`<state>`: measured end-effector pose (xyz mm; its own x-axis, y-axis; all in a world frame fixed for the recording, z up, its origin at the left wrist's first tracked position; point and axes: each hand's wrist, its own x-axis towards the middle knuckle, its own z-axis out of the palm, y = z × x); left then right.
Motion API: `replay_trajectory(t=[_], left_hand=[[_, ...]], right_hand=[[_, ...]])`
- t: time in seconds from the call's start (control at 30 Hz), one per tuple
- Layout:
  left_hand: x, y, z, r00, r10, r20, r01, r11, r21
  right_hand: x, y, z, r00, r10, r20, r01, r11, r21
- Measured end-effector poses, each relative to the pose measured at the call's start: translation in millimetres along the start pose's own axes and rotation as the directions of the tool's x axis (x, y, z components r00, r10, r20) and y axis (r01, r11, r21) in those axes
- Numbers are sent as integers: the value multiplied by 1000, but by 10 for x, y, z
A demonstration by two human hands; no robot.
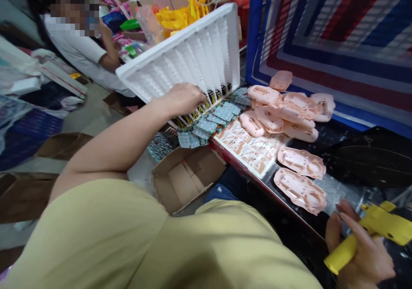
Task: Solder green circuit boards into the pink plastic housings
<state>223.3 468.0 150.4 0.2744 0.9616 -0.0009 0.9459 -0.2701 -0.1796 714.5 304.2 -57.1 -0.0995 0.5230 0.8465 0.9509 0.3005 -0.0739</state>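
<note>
My left hand (183, 99) reaches out to the lower edge of a tilted white foam tray (189, 61), its fingers curled among the small dark parts in the bottom row (206, 102). What the fingers pinch is hidden. Small green circuit boards (212, 121) lie in a heap just below that hand. My right hand (360, 248) is at the lower right, wrapped round the grip of a yellow glue gun (370, 233). Pink plastic shells (289, 109) lie piled on the dark table, with two more shells (301, 177) nearer to me.
A sheet of printed stickers (251, 145) lies by the table's edge. An open cardboard box (183, 179) stands below it on the floor. A striped blue and red panel (337, 31) rises at the back right. Another person (83, 49) sits at the far left near yellow parts (180, 16).
</note>
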Motion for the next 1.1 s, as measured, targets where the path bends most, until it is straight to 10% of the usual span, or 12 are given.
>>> replay_trajectory(t=[0.23, 0.47, 0.73, 0.9, 1.1], left_hand=[[-754, -201, 290, 993, 101, 58, -108, 986, 127], [-820, -273, 522, 968, 248, 48, -253, 947, 199], [-714, -371, 350, 988, -13, -155, -33, 956, -290], [-654, 24, 131, 950, -274, -150, 48, 603, -796], [-396, 958, 219, 992, -124, 12, 19, 59, -998]], right_hand=[[141, -96, -9, 999, -30, -41, 33, 996, 83], [124, -148, -93, 999, -17, 48, 14, 998, 54], [64, -163, -107, 996, 23, 80, -24, 1000, 12], [57, -138, -63, 994, 62, 93, -62, 998, -11], [286, -470, -168, 989, 40, 145, -82, 952, 294]])
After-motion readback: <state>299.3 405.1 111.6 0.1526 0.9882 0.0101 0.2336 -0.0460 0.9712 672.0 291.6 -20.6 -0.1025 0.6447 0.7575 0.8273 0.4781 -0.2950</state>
